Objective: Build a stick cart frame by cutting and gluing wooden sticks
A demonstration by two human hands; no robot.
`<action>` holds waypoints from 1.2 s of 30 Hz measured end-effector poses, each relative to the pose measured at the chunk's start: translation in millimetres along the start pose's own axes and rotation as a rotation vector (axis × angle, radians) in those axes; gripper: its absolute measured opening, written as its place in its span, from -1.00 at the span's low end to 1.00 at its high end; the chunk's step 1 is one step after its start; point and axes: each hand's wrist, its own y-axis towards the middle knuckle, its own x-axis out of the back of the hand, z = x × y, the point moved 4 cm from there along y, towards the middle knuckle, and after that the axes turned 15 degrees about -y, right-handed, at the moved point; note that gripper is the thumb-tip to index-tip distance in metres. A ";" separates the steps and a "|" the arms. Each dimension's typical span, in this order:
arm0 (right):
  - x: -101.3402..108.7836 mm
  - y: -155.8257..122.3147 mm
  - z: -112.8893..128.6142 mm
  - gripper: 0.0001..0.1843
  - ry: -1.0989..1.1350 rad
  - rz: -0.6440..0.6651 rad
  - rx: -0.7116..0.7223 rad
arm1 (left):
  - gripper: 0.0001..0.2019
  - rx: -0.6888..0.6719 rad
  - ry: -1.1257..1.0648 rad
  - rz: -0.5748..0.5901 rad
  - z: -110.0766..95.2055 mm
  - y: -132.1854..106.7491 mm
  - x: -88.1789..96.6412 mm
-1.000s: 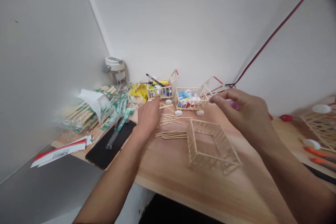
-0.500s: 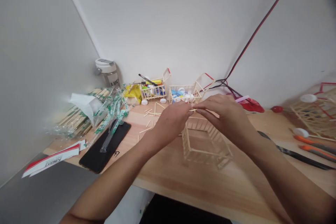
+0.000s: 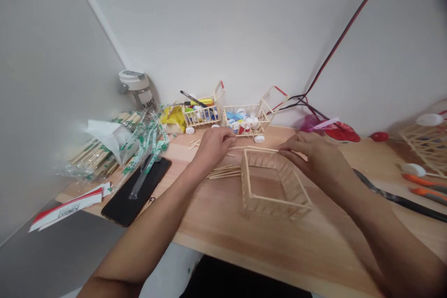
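My left hand point(image 3: 214, 149) is closed in a pinch behind the left side of a small wooden-stick basket point(image 3: 247, 181). My right hand point(image 3: 309, 153) pinches a thin wooden stick point(image 3: 263, 149) just above the basket's far rim. The stick stretches leftward towards my left fingertips, which seem to grip its other end; my knuckles partly hide that end. The open-topped basket has slatted sides and sits on the wooden table point(image 3: 223, 223). Beside it, under my left wrist, lies a bundle of loose sticks point(image 3: 226, 172).
Two small stick carts point(image 3: 202, 114) with bottle caps stand by the wall. Leftward are packaged chopsticks point(image 3: 94, 158), a black phone point(image 3: 136, 195) and a lidded cup point(image 3: 138, 88). Orange-handled pliers point(image 3: 424, 181), a black strap-like thing point(image 3: 401, 205) and another stick model point(image 3: 426, 144) lie right.
My hands were together over the basket's far side and have moved apart, left hand leftward, right hand rightward. A stick now shows between them. The view has shifted slightly.
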 end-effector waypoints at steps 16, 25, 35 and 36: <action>1.2 -1.6 8.8 -0.79 -0.098 -0.025 0.098 | -0.68 -0.225 0.323 -0.150 0.6 -6.1 14.8; -1.6 -2.9 11.1 -0.77 -0.127 0.009 0.080 | -0.87 -0.085 0.376 -0.138 -1.2 -4.7 19.1; -4.2 -5.8 10.4 -0.74 -0.173 0.064 0.054 | -0.83 -0.124 -0.018 0.114 -14.8 -8.0 -10.7; -4.3 -5.9 9.8 -0.74 -0.169 0.065 0.053 | -0.84 -0.115 -0.014 0.116 -15.3 -8.6 -11.8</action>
